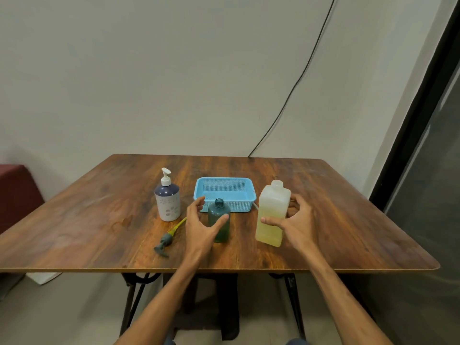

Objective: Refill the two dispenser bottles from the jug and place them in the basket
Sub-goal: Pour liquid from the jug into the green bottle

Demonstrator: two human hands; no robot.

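A dark teal bottle (220, 221) stands upright and uncapped in the middle of the table. My left hand (200, 224) curls around its left side with fingers spread; the thumb lies across its front. The bottle's grey pump head with a yellow tube (166, 239) lies flat to the left. A white and navy flowered dispenser bottle (168, 200) stands further left with its white pump on. A translucent jug (272, 214) holding pale yellow liquid stands to the right. My right hand (292, 221) is open around its right side, thumb touching its front. Behind them sits an empty blue basket (225, 195).
The wooden table (99, 220) ends close to me, and its right edge runs off at an angle. A black cable (293, 88) hangs down the wall behind. A dark red seat (15, 192) stands at the far left.
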